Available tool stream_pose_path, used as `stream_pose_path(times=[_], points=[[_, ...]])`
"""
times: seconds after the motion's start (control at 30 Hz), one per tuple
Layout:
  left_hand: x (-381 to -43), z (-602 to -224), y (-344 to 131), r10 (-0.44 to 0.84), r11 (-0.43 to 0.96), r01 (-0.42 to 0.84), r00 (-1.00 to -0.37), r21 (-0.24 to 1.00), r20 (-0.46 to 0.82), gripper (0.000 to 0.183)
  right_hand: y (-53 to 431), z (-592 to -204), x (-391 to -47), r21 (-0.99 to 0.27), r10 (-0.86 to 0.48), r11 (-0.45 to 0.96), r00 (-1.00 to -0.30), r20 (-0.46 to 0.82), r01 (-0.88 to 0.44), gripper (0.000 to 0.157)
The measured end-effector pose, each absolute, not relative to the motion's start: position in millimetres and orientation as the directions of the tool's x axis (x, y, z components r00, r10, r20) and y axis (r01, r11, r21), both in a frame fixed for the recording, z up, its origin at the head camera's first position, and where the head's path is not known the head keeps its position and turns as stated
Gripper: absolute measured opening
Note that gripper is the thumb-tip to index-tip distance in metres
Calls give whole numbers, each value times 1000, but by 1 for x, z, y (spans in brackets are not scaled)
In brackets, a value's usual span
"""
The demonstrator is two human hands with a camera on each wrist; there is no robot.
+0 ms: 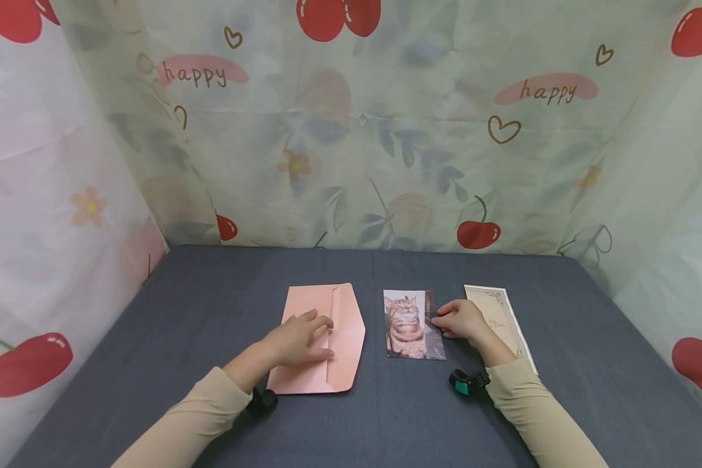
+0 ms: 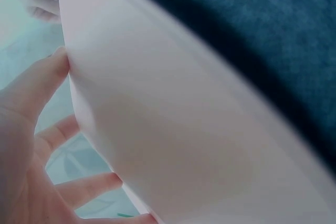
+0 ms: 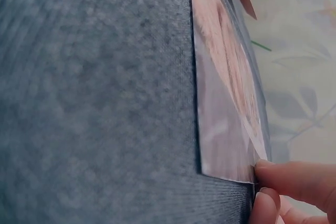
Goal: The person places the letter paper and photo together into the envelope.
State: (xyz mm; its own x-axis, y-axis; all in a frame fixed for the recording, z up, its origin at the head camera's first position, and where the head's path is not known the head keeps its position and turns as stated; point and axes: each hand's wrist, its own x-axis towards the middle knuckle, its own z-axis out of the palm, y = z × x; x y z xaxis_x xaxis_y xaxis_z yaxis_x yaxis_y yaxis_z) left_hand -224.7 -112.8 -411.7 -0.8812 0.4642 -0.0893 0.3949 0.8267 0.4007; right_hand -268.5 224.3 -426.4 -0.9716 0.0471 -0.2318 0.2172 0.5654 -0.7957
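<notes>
A: You sit at a table under a dark grey cloth (image 1: 374,416); what does your left hand (image 1: 298,338) have?

B: It grips nothing; your fingers are spread and touch the pink envelope (image 1: 345,338), which lies at the left of the group with its tapered flap pointing right; the left wrist view shows your fingertips against its pale surface.

A: And your right hand (image 1: 462,322)?

B: It pinches the right-hand edge of a cat photo (image 1: 406,328) between thumb and finger, as the right wrist view shows; whether that edge is lifted, one cannot tell.

A: Where does the photo lie?

B: Between the envelope and a cream card (image 1: 494,309), apart from both; its ginger cat, eyes closed, sits upright to your view, with a dark purplish strip down the right side; the card, scrolled at its corner, lies partly hidden by your right forearm; behind everything hangs a curtain (image 1: 357,130) printed with cherries, leaves, hearts and the word "happy".
</notes>
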Motion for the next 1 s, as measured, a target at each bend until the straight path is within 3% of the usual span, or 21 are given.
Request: stream_pose_path(times=[1.0], points=[[-223, -409, -112, 458, 835, 390, -883, 389, -99, 47, 231, -419, -266, -858, -21, 479, -976, -218, 182, 32]])
